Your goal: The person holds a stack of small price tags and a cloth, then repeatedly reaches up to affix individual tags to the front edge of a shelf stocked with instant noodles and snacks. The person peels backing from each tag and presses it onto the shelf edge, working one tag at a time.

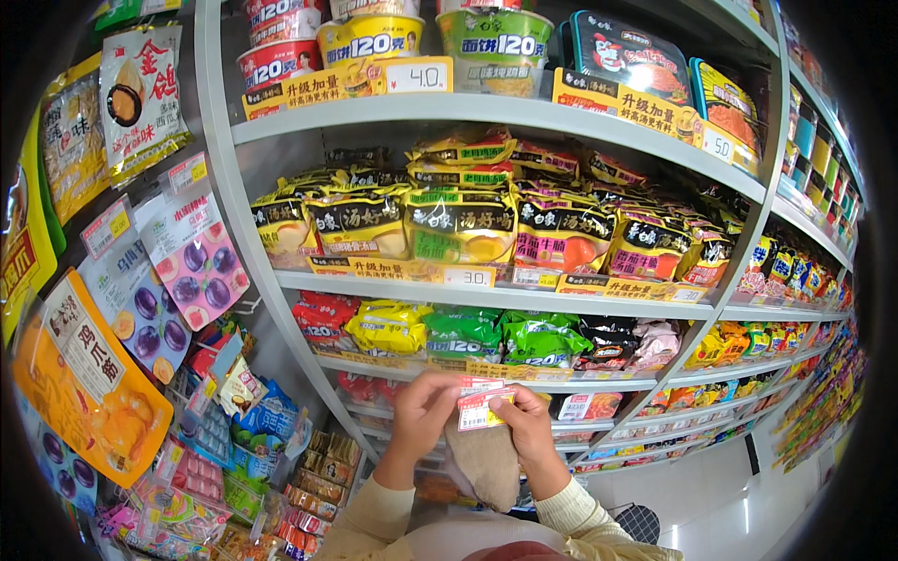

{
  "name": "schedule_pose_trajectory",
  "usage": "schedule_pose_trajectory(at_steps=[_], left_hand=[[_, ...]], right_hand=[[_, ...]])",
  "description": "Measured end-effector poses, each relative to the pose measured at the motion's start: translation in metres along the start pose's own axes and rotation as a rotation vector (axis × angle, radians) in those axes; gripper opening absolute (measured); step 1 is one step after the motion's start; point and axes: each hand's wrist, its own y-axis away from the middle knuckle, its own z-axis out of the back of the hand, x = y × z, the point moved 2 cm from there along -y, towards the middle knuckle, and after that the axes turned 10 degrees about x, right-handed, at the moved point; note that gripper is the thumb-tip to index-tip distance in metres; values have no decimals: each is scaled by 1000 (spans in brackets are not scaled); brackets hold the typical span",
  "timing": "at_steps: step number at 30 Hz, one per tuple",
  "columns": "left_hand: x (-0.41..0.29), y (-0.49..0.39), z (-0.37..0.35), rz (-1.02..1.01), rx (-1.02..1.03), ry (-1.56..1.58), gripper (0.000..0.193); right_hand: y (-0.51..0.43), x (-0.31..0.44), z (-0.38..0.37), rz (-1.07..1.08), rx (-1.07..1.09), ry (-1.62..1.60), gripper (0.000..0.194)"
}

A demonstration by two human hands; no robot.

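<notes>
In front of my body, both hands are raised before the shelves. My right hand (530, 421) grips a small stack of paper price labels (478, 415), its thumb pressed on the front one. These labels are white with red edging and a yellow patch, and bear print. My left hand (426, 414) pinches the left edge of the labels at the back of the stack. A brown cloth (485, 459) hangs below the labels between the hands. How the cloth is held is hidden behind the labels and fingers.
A grey metal shelf unit (505, 109) holds instant noodle cups (494, 42), bagged noodles (459, 224) and coloured noodle packs (463, 335). Snack bags (91, 379) hang at the left. Small boxed packs (319, 477) sit low left. A round black stool-like object (637, 524) stands on the tiled floor (701, 491).
</notes>
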Motion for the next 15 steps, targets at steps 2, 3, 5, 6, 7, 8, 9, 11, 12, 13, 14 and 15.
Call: schedule_pose_trajectory(at_steps=[2, 3, 5, 6, 7, 8, 9, 11, 12, 13, 14, 15], left_hand=[[0, 0, 4, 72, 85, -14, 13], [0, 0, 6, 113, 123, -22, 11], [-8, -1, 3, 130, 136, -21, 14], [-9, -2, 2, 114, 136, -35, 15], [-10, -2, 1, 98, 134, -50, 15], [-6, -1, 2, 59, 132, -65, 15], [-6, -1, 1, 51, 134, -66, 15], [-6, -1, 1, 35, 137, -71, 14], [-6, -3, 1, -15, 150, -77, 14], [-8, -3, 1, -18, 160, -93, 14], [-10, -2, 0, -21, 169, -108, 13], [-13, -1, -1, -18, 173, -125, 13]], right_hand=[[0, -2, 3, 25, -2, -11, 16], [0, -2, 3, 24, 0, -5, 16], [0, -1, 2, 22, 7, 8, 16], [0, 0, 1, 16, 3, 10, 15], [0, 1, 1, 10, 1, 12, 15], [0, 1, 0, 4, -1, 14, 14], [1, 0, 1, 8, -4, 17, 14], [1, 0, 3, 15, -6, 23, 13], [2, 4, 1, 3, -9, 13, 13], [4, 6, 0, 5, -12, 5, 13], [6, 7, -1, 8, -14, -3, 13], [8, 6, -1, 3, -15, -13, 13]])
